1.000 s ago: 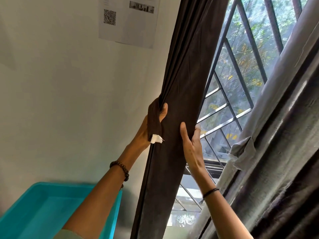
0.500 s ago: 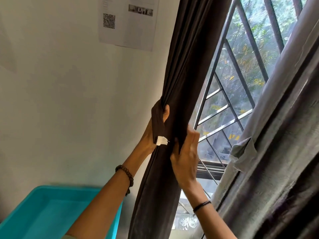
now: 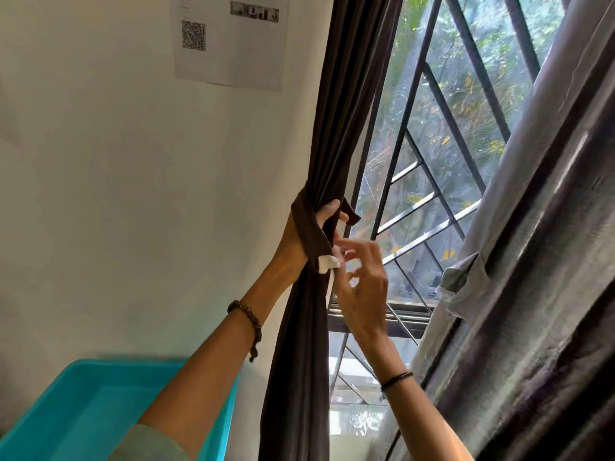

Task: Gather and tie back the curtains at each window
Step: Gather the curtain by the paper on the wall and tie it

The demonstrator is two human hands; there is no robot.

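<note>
A dark brown curtain hangs gathered into a narrow bundle at the window's left side. A matching tie-back strap with a white tab at one end wraps around it. My left hand grips the bundle from the left, under the strap, fingers curled around to the window side where the strap's other end sticks out. My right hand is just right of the bundle, fingers spread and blurred, fingertips by the white tab. Whether it pinches the tab is unclear.
A second grey curtain hangs down the right side, its own strap dangling loose. Black window bars cross the glass behind. A turquoise plastic bin sits at lower left. A printed sheet is stuck to the white wall.
The curtain has been squeezed into a tighter bundle. The strap now wraps around it over my left hand. My right hand let go of the curtain's right edge and moved to the white tab.
</note>
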